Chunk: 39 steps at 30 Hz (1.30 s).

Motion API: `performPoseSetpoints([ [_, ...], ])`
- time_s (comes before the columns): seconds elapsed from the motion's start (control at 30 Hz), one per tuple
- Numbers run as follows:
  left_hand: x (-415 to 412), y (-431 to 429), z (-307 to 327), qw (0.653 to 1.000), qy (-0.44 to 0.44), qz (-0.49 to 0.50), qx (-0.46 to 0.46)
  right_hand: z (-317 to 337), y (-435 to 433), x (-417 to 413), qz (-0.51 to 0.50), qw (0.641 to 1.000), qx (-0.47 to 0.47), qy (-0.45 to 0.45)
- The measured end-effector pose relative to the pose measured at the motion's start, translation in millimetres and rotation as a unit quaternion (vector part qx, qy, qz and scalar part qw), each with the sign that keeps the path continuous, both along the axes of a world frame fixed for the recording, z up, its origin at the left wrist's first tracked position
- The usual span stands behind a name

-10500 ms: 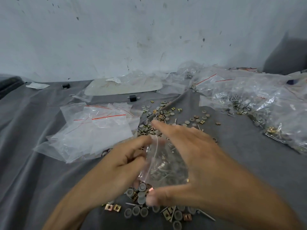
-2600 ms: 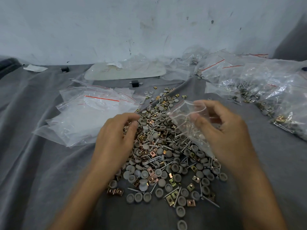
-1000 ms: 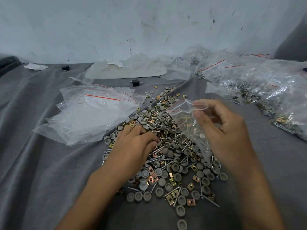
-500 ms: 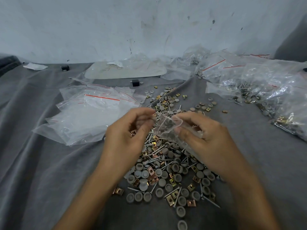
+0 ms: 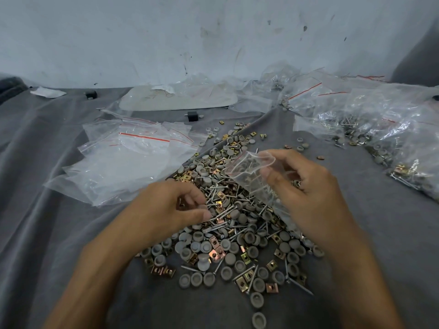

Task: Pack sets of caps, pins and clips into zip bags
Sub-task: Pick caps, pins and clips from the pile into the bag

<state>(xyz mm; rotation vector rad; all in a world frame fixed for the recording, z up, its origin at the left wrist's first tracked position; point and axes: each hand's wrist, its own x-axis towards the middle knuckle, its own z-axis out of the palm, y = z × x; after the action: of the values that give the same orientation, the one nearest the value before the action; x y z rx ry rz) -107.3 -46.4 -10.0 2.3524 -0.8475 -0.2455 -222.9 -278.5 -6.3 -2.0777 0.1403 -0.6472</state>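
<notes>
The fingers [image 5: 194,198] of the left hand [image 5: 164,207] are curling together at the left of the pile [image 5: 237,236]; whether they are gripping a piece cannot be told. Above the pile, the right hand [image 5: 308,186] is pinching the mouth of the zip bag [image 5: 249,173], which needs holding wide for clean drops.

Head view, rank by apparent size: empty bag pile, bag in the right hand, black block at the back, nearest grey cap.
1. empty bag pile
2. held zip bag
3. black block and nearest grey cap: these look alike, and the cap is closer to the camera, so I leave them unranked.
</notes>
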Motion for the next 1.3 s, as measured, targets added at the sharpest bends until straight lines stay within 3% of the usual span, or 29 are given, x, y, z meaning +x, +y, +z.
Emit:
performPoseSetpoints([
  [0.1,-1,-3,-3,0.998,-0.015,-0.014,0.064,0,1,-1,0.000,1.000,0.001,0.003],
  [0.53,-1,-6,-10,0.987,-0.124,0.020,0.103,-4,1,1,0.000,0.999,-0.033,0.009],
  [0.7,0,-6,-12,0.990,-0.128,0.045,0.022,-5,0,1,0.005,0.999,-0.032,0.007],
  [0.93,-17,-22,-6,0.972,-0.104,0.041,-0.205,-6,2,4,0.049,0.997,-0.051,0.029],
  [1.13,-33,-38,-8,0.973,-0.123,0.011,-0.196,-4,2,3,0.074,0.996,-0.044,0.034],
  [1.23,-32,-36,-10,0.968,-0.133,0.058,-0.207,-3,-1,1,0.023,1.000,-0.010,0.001],
  [1.3,-31,-35,-11,0.974,-0.150,0.045,-0.164,-1,-3,-1,-0.012,0.999,0.030,-0.029],
])
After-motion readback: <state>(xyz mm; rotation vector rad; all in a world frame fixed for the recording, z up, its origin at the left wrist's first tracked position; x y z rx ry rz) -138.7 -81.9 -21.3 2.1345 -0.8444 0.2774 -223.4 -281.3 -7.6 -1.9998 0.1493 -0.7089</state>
